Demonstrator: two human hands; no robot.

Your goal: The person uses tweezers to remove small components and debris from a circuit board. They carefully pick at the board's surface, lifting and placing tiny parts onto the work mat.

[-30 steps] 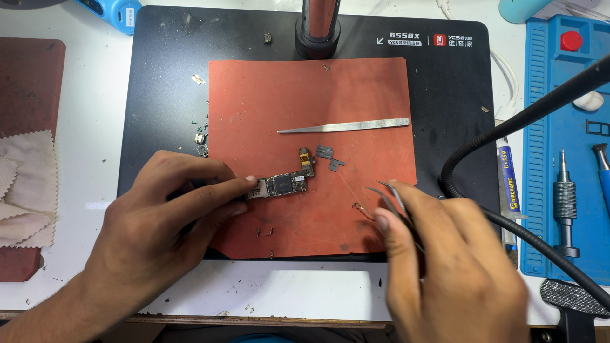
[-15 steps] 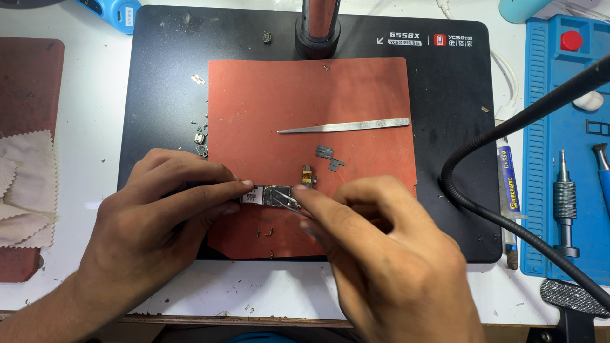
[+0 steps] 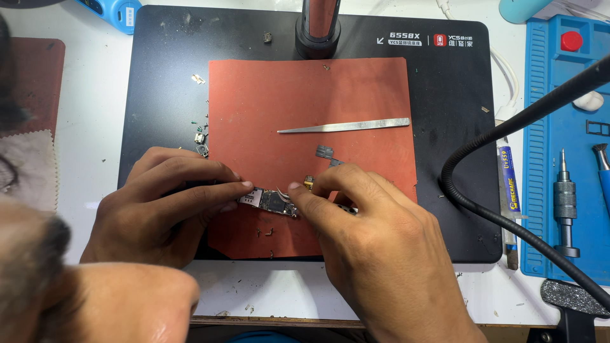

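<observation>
Steel tweezers [image 3: 343, 126] beyond circuit board [image 3: 272, 202], hands [image 3: 381, 254].

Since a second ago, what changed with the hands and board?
The right hand moved left from the mat's lower right edge onto the small circuit board, fingertips now on it. The left hand stayed pinning the board's left end; the metal strip stayed on the red mat.

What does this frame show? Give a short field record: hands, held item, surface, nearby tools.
left hand: fingertips pinning the circuit board from its left
right hand: fingertips on the board's right end
surface: red mat on a black pad
on mat: flat metal strip, apart from both hands
right side: blue tray with screwdriver
</observation>
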